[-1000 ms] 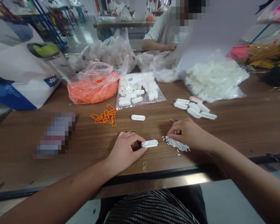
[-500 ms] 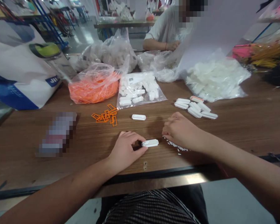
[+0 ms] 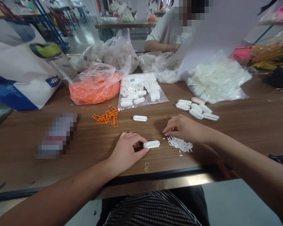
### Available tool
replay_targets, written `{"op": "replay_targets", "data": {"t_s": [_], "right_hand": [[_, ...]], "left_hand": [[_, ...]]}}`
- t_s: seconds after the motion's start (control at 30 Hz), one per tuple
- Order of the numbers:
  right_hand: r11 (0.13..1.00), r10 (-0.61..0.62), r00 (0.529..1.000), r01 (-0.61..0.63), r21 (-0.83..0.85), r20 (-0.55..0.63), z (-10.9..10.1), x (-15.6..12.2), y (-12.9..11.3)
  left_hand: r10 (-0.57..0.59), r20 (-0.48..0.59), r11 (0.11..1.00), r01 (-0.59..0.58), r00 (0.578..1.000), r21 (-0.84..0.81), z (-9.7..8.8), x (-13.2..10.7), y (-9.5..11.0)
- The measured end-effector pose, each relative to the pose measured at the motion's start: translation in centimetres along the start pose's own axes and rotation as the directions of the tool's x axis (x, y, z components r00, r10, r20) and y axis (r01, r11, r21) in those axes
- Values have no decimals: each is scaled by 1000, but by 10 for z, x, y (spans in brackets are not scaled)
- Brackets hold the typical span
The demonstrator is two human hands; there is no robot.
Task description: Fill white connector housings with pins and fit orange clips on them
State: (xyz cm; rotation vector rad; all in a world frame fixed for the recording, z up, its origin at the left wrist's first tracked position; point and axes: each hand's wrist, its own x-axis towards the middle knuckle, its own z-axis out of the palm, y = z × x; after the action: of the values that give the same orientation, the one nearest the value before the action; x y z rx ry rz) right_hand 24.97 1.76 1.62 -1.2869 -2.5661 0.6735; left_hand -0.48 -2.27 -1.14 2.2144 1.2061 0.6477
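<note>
My left hand (image 3: 127, 151) rests on the wooden table (image 3: 89, 141) and pinches the left end of a white connector housing (image 3: 151, 144) with a grid of small holes. My right hand (image 3: 184, 127) hovers just above and behind a small heap of tiny white pins (image 3: 180, 144), its fingers curled together in a pinch pointing left. What its fingertips hold is too small to make out. A single white housing (image 3: 140, 118) lies further back. Several loose orange clips (image 3: 107, 117) lie to the left of it.
A row of white housings (image 3: 198, 110) lies at the right. Bags of orange clips (image 3: 94, 86) and of white parts (image 3: 141, 89), (image 3: 217, 80) stand behind. A white-and-blue bag (image 3: 19, 72) is at the left. Another person (image 3: 169, 29) sits across the table.
My right hand lifted off the heap of pins and swung left, then settled just behind the heap, which now shows fully. My left hand and its housing stayed put.
</note>
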Motion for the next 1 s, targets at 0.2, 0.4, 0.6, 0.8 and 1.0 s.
{"op": "replay_targets", "data": {"t_s": [0.2,0.4,0.6,0.8,1.0], "right_hand": [[993,31,999,-27,-115,40,5,3,-3],[994,97,995,-98,-46,-24,5,0,-18],[974,34,991,-5,224,-126,21,-3,-49],[983,-11,988,38,178,-153,36,1,-52],[996,-76,982,84,41,-174,33,-1,-56]], "left_hand": [[5,4,1000,-5,1000,1,-1,-1,0],[-8,7,1000,8,1000,12,0,0,2],[1,9,1000,-1,1000,1,-1,0,4],[23,-1,1000,-23,1000,7,0,0,2],[23,2,1000,-23,1000,11,0,0,2]]}}
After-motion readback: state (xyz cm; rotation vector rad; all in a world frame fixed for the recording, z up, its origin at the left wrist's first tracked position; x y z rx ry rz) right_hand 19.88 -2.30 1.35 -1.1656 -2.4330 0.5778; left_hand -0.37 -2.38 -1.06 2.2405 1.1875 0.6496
